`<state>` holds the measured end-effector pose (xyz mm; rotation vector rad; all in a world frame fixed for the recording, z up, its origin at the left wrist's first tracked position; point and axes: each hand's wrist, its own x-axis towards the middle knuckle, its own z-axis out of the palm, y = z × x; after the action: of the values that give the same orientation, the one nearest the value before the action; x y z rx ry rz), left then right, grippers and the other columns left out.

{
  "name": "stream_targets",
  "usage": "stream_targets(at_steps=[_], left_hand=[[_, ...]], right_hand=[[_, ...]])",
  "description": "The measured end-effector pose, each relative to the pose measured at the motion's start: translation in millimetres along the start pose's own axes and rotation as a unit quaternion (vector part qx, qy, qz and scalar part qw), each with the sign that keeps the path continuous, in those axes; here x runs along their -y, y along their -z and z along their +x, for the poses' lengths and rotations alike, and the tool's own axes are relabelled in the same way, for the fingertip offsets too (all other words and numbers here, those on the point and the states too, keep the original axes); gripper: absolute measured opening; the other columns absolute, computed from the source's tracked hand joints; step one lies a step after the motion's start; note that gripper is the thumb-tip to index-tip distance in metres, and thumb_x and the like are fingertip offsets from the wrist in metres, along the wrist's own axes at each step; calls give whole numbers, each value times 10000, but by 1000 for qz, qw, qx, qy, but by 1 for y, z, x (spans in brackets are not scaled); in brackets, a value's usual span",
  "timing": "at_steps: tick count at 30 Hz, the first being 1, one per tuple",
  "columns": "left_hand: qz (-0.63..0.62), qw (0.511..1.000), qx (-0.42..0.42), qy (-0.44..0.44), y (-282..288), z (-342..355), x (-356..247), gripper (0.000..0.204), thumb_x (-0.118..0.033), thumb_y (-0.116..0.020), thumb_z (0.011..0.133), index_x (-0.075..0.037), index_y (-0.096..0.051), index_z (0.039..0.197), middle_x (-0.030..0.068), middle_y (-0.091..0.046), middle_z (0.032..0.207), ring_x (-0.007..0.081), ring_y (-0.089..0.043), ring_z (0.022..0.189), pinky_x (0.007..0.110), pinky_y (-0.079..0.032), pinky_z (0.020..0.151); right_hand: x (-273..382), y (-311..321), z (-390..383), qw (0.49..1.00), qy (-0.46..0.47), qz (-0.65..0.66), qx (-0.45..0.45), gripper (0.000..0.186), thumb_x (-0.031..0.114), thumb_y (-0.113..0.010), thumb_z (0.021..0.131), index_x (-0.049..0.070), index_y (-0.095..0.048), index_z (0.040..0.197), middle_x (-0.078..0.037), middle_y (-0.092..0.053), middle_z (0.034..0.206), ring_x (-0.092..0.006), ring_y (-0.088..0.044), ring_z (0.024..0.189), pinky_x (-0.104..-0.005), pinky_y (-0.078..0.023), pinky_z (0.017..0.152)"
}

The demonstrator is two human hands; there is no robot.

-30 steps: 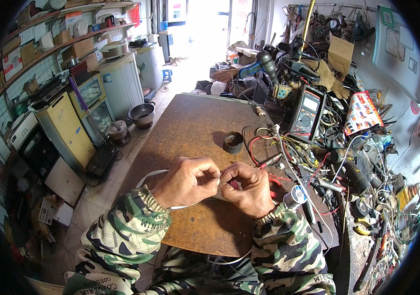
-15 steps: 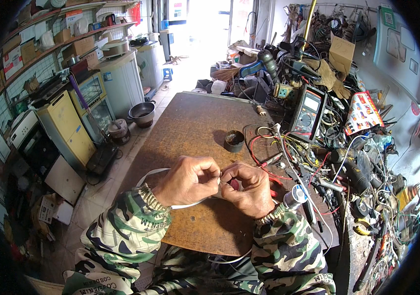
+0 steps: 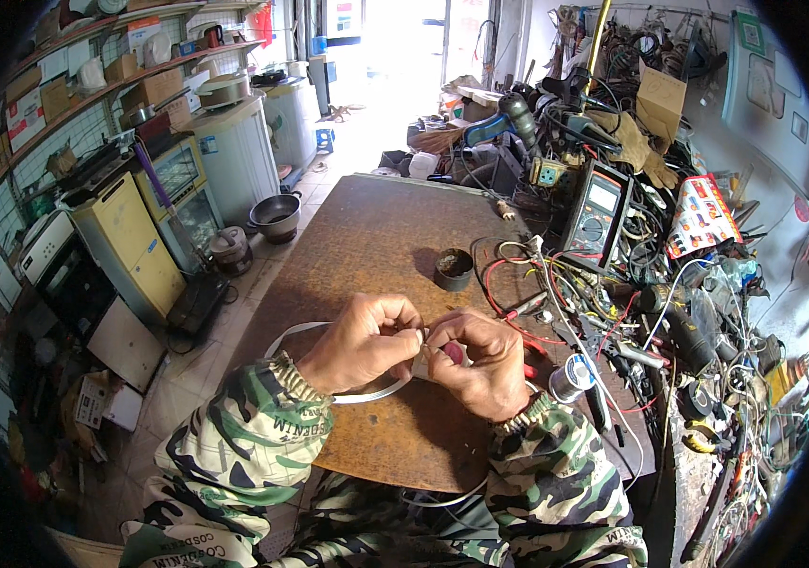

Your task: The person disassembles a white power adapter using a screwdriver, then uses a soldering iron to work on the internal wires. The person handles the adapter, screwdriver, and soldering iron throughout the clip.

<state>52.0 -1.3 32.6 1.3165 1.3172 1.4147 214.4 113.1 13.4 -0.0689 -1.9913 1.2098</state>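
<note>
Near the front edge of the rusty workbench (image 3: 376, 237): left hand (image 3: 362, 343) pinched on a white cable (image 3: 283, 334), right hand (image 3: 480, 360) closed around a red-handled tool (image 3: 453, 352). Best worked slowly, cable end braced close to the fingertips.

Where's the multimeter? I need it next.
In the head view, the multimeter leans at the bench's right side, above the wire tangle and right of the small black tin.

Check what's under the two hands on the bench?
Under the left hand and right hand: the rusty brown benchtop and a white flat cable looping left. A small reddish tool peeks from the right hand; the cable's pinched end is covered by fingers.
</note>
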Motion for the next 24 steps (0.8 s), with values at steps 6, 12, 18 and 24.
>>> stream_targets(at_steps=[6,12,18,24], left_hand=[[-7,999,-30,-13,-6,-2,-8,116,-75,-596,924,40,-609,936,23,-624,752,71,-620,626,216,-513,569],[-39,998,-46,-13,-4,-1,-5,115,-79,-596,929,35,-611,932,26,-626,732,74,-617,616,218,-510,569],[-48,998,-27,-7,-1,1,-3,159,-149,-641,948,3,-608,983,12,-628,771,75,-610,612,215,-505,563],[21,999,12,-47,2,1,-1,178,-130,-661,958,13,-598,1043,17,-638,825,60,-604,667,211,-505,592]], right_hand=[[-8,-1,-2,968,-113,223,-30,49,-28,-715,839,14,-698,856,-3,-692,871,-69,-606,781,-261,-514,743],[-7,-2,0,964,-107,242,-35,74,-45,-714,832,20,-699,866,-6,-694,867,-80,-617,785,-268,-519,752],[-8,1,0,960,-121,247,-46,75,-42,-704,846,20,-692,886,-10,-693,863,-73,-617,763,-243,-508,704],[-6,1,0,953,-151,258,-60,65,-41,-688,864,11,-689,903,-14,-698,843,-66,-617,745,-222,-497,673]])
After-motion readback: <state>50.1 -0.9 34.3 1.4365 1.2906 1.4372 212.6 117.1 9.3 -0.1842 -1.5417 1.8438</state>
